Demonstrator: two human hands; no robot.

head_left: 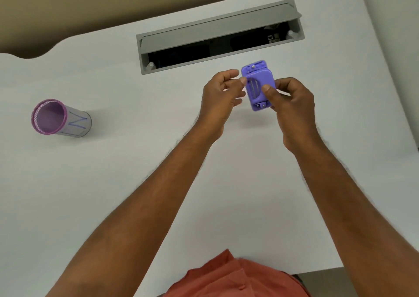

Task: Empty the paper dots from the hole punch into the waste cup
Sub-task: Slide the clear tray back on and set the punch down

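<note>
Both hands [258,97] grip the punch [258,84] well apart from the cup [51,117]; opening it here would likely scatter dots on the tabletop [136,172]

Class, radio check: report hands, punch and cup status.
Both hands grip the purple hole punch, raised over table. Waste cup far left, upright. Path clear.
</note>
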